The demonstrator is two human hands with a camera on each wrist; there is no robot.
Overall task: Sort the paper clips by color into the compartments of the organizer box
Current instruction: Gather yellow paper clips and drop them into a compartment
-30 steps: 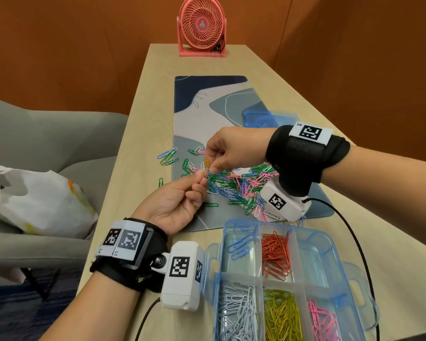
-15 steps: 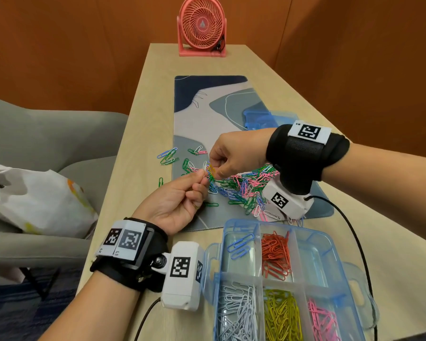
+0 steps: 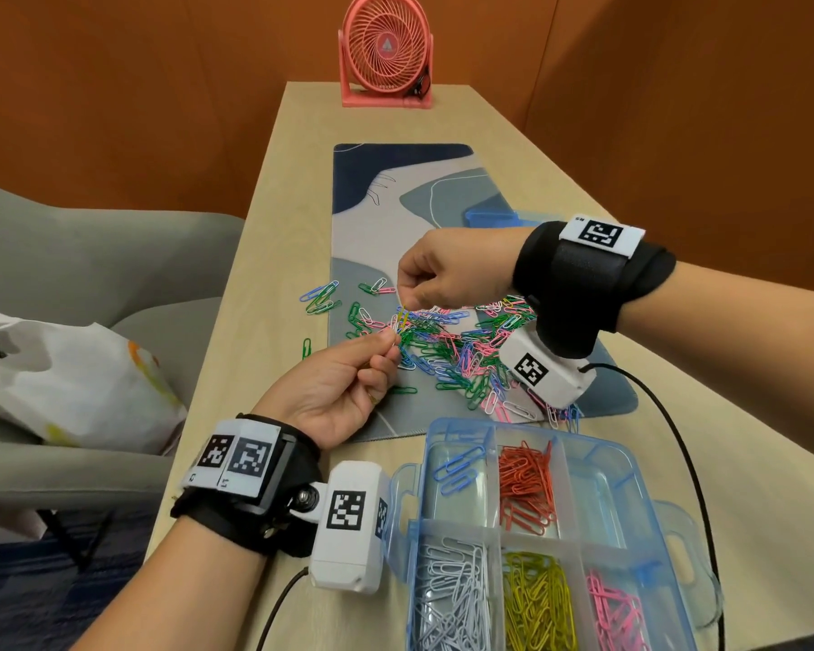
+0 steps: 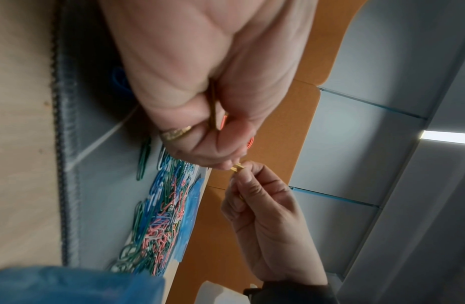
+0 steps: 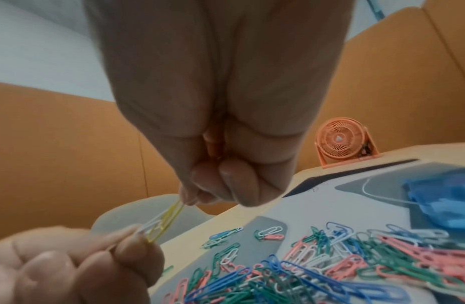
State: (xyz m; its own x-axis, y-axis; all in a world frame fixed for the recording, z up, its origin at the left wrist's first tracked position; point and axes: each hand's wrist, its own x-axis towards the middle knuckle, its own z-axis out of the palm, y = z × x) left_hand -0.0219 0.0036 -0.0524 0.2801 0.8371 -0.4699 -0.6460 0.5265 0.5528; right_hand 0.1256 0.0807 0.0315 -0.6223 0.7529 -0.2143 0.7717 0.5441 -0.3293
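I see my left hand (image 3: 344, 392) and right hand (image 3: 447, 274) each pinching an end of a yellow paper clip (image 5: 165, 221) tangled with a white one, above the mixed pile (image 3: 457, 354) on the desk mat; the organizer box (image 3: 640, 467) sits near right.

Organizer box (image 3: 649, 467) near edge cut off by bottom of head view. Right hand (image 3: 452, 270) covers part of clip pile (image 3: 452, 350). Blue lid (image 3: 489, 217) mostly hidden behind right wrist. Yellow clip (image 5: 169, 218) ends buried in fingertips; white clip (image 5: 151, 224) blurred.
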